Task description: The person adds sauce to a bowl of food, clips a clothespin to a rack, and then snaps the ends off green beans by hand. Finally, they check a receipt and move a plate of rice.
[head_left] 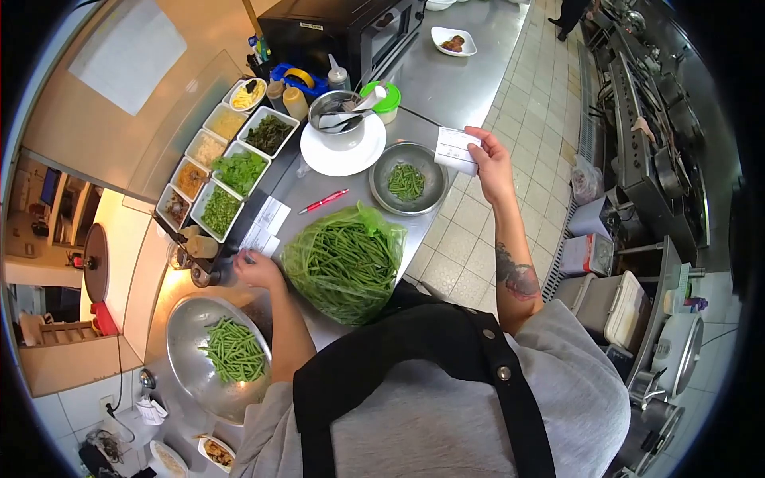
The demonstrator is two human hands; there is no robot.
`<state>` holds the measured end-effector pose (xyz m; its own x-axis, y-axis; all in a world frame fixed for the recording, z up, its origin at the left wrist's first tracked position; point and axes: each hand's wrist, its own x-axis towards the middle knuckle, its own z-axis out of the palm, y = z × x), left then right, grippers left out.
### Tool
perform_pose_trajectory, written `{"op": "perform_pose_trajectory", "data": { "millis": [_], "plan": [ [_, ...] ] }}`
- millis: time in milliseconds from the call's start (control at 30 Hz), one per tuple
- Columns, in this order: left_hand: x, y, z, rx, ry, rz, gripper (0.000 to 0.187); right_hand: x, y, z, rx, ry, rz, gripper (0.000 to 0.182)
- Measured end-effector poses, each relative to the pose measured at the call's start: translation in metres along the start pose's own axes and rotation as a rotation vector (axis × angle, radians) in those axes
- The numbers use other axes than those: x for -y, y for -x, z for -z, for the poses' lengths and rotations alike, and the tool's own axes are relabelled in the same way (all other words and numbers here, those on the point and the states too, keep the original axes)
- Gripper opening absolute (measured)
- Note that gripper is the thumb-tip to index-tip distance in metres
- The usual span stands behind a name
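Note:
My right hand pinches a small printed paper slip, raised beside a steel bowl with some green beans in it. Near the counter's left part, my left hand has its fingers bent at the lower edge of another paper slip; whether they grip it is unclear. A third slip lies just above that one. Between my hands sits a clear green bag full of long green beans. A red pen lies above the bag.
White containers of chopped ingredients line the left side. A white plate with a steel container stands beyond the pen. Lower left is a large steel bowl of cut beans. A black microwave stands at the back; a person is far off.

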<state>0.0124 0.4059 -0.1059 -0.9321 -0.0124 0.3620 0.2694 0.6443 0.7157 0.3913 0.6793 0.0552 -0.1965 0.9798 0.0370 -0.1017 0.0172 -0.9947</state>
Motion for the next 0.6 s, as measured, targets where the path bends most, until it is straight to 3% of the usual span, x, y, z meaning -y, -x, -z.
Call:
{"op": "perform_pose_trajectory", "data": {
  "millis": [67,333,433,600],
  "plan": [
    [-0.008,0.0,0.004,-0.031,0.128,0.057,0.018,0.008,0.0,-0.002,0.007,0.029,0.027,0.028],
    [-0.096,0.019,0.041,-0.113,0.272,-0.15,0.02,0.016,-0.002,-0.011,0.057,-0.001,0.013,0.028],
    [-0.133,0.035,0.049,0.003,0.449,-0.277,0.021,0.019,0.004,-0.014,0.075,0.043,0.045,0.027],
    [-0.2,0.084,0.085,0.57,0.802,-0.272,0.028,0.033,0.023,-0.037,0.144,-0.014,0.035,0.027]
  ]
}}
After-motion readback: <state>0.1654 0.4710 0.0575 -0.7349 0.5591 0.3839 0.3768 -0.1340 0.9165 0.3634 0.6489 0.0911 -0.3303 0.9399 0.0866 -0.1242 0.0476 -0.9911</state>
